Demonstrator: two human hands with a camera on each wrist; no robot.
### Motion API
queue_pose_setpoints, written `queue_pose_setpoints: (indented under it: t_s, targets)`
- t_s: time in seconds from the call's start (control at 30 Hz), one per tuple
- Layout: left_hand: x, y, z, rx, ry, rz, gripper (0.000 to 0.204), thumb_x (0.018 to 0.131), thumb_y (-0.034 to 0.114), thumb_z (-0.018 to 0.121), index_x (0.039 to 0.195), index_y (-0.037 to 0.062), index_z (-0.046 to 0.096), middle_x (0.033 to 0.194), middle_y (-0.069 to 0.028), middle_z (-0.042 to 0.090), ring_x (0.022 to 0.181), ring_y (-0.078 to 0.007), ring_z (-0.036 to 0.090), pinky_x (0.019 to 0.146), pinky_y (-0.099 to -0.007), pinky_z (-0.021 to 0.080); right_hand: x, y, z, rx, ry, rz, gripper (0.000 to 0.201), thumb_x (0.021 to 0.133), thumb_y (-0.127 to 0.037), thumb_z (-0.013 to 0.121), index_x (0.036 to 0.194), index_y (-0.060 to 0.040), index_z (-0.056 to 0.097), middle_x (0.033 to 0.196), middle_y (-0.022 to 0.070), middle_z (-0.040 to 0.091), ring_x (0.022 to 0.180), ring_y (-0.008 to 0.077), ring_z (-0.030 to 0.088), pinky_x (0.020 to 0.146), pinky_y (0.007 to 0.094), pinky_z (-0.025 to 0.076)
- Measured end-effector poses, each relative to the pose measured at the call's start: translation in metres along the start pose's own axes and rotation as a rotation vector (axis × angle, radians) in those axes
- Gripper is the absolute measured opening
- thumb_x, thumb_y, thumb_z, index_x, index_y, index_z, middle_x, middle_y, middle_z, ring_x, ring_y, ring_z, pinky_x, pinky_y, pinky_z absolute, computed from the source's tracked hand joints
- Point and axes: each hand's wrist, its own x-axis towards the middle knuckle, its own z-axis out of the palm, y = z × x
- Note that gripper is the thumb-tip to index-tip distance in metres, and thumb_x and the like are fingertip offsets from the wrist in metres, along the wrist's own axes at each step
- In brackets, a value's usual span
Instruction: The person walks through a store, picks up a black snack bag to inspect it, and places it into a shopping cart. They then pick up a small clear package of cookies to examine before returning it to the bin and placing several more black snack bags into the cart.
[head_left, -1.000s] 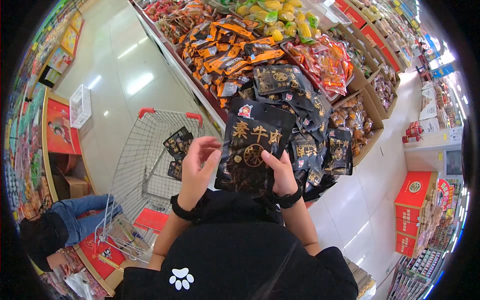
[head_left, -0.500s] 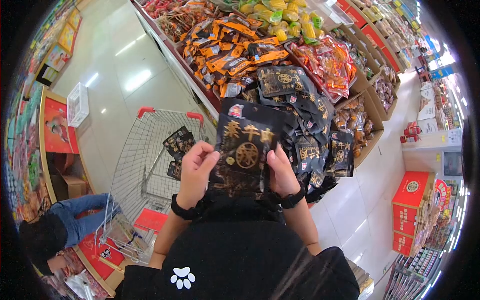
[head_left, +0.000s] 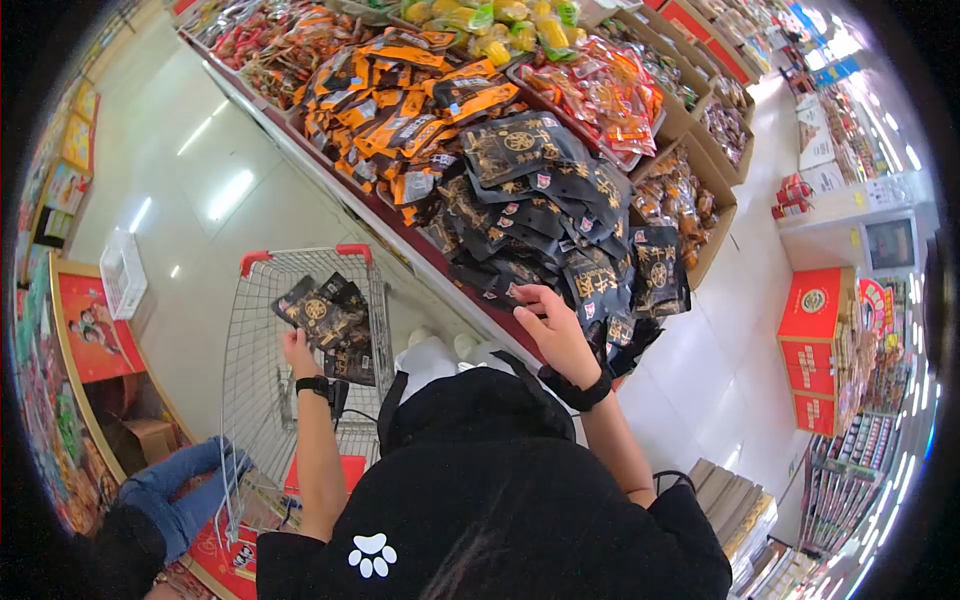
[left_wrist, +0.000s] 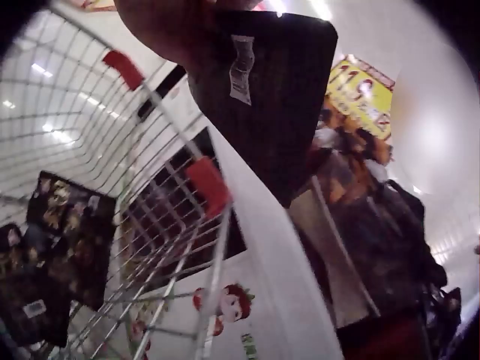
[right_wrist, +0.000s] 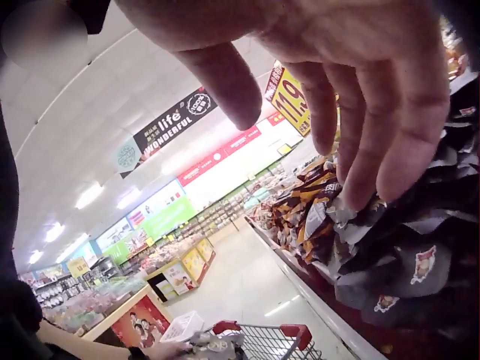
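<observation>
I see the black snack packet (head_left: 318, 310) held over the wire shopping cart (head_left: 262, 400), at its near rim just below the red handle (head_left: 305, 253). My left hand (head_left: 297, 352) grips the packet's lower edge with its fingers curled round it; in the left wrist view the packet's dark back with a white label fills the top of the frame, the thumb pressed on it. Inside the cart, more black packets (left_wrist: 56, 247) lie against the mesh.

My right hand (head_left: 553, 325) rests on the heap of black packets (head_left: 545, 215) in the display bin, fingers (right_wrist: 352, 112) spread and relaxed, the tips touching the top packets without closing on any. Both wrists carry a black strap.

Beyond the heap lie orange packets (head_left: 400, 90), then red bags (head_left: 600, 90) in a cardboard tray. A person in jeans (head_left: 165, 495) crouches by the low red shelf beside the cart.
</observation>
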Motion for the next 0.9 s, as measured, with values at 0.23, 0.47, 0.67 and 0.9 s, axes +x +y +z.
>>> queue_pose_setpoints:
  t_s: [0.23,0.47,0.67,0.9]
  targets:
    - [0.023,-0.05,-0.002,-0.017,0.17,-0.649,0.055,0.079,0.032,0.051,0.125,0.0109,0.028,0.132,-0.016,0.018,0.116,-0.0354,0.026,0.085,-0.0496,0.032,-0.005,0.011,-0.013,-0.063,0.105,0.007,0.027,0.079,-0.009,0.052,0.104,-0.0001,0.046,0.099,0.0083,0.053,0.084,0.0142,0.053,0.068,0.0247,0.044]
    - [0.021,-0.027,0.015,0.032,-0.08,-0.431,0.039,0.078,0.014,0.047,0.113,0.0054,0.035,0.101,-0.0108,0.047,0.083,-0.0191,0.047,0.069,-0.0326,0.039,0.008,0.088,-0.074,-0.508,0.793,0.202,0.044,0.074,-0.02,0.056,0.104,0.0089,0.042,0.105,0.026,0.044,0.098,0.0369,0.043,0.085,0.0402,0.034]
    - [-0.054,0.094,0.081,-0.161,-0.004,0.14,0.032,0.077,0.01,0.048,0.108,0.0039,0.04,0.096,-0.0081,0.051,0.085,-0.014,0.049,0.073,-0.0278,0.038,0.014,0.13,-0.11,0.5,0.707,0.46,0.015,0.076,-0.016,0.055,0.078,-0.001,0.055,0.057,-0.001,0.047,0.044,0.0068,0.042,0.035,0.0213,0.029]
    - [-0.155,0.175,0.143,0.035,-0.573,0.477,0.033,0.077,0.005,0.046,0.11,0.0026,0.041,0.109,-0.0082,0.047,0.101,-0.0175,0.045,0.085,-0.0293,0.034,-0.019,0.079,-0.12,0.538,0.666,0.251,0.005,0.075,-0.008,0.052,0.073,-0.0039,0.052,0.06,0.0002,0.05,0.049,0.0095,0.046,0.044,0.0214,0.035]
